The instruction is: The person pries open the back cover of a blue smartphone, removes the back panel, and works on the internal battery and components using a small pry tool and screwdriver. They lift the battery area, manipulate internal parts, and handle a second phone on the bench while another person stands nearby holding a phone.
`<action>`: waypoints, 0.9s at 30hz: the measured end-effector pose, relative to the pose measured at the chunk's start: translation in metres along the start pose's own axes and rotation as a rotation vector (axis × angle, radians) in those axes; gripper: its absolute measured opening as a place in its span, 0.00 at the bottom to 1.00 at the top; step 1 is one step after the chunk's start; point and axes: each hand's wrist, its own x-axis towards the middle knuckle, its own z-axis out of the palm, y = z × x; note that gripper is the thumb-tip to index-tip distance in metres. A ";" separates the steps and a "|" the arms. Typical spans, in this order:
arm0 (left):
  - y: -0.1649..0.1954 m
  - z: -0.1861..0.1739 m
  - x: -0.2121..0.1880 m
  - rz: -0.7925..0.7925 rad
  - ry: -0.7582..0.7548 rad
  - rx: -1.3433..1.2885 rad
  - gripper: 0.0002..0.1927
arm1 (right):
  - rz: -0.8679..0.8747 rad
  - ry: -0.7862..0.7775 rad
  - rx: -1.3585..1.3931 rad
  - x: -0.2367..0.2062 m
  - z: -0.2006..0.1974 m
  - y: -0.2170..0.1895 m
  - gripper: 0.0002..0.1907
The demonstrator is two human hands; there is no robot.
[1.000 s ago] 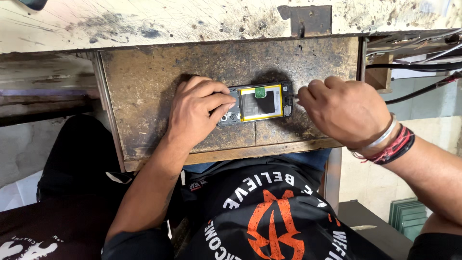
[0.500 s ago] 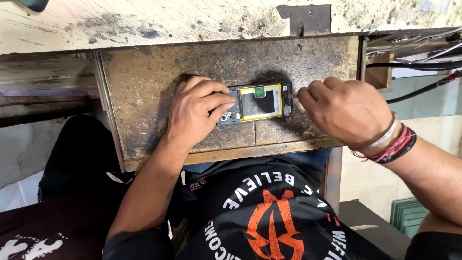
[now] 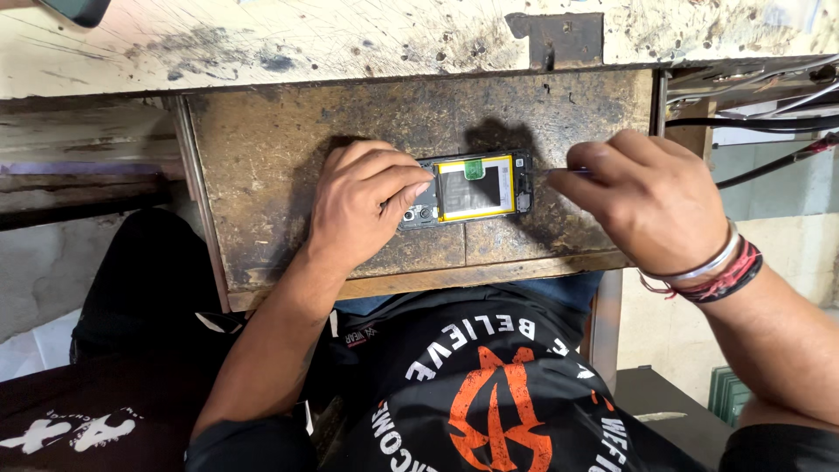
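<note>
1. Worn, stained metal covers the pull-out work surface (image 3: 288, 175) that juts from under a scratched, pale bench top (image 3: 306, 44); the person sits close against it, black printed shirt (image 3: 472, 385) below the edge.

2. One opened phone (image 3: 476, 188), its back cover off, lies flat near the middle of the surface, a yellow-bordered battery (image 3: 472, 190) and a small green tab showing inside.

3. One left hand (image 3: 363, 205) rests on the phone's left end, fingers curled down and pressing the camera end to the surface; it pins rather than grips.

4. One right hand (image 3: 647, 201) is just beside the phone's right end, fingers pinched shut around what looks like a thin tool (image 3: 559, 173), its tip pointing toward the phone's edge. Most of the tool is hidden by the fingers, so its kind cannot be told.

5. Several bracelets (image 3: 712, 271), one silver and the others red and dark, circle the right wrist. At least two dark cables (image 3: 743, 122) run along the upper right.

6. Risk, as it appears: a slip of the point could gouge the battery or scratch parts nearby, should the pinning hand ease and the phone slide on the smooth metal.

7. Any small loose part could roll off the surface's edge into the lap and be lost.
</note>
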 end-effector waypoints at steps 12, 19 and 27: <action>0.007 -0.001 0.000 -0.063 0.045 -0.233 0.06 | 0.451 0.158 0.681 0.008 0.055 -0.044 0.07; 0.004 0.002 0.000 -0.048 0.020 -0.218 0.06 | 0.482 0.180 0.785 0.023 0.066 -0.059 0.08; 0.006 0.000 0.000 -0.074 0.061 -0.140 0.06 | 0.562 0.195 0.790 0.008 0.063 -0.054 0.08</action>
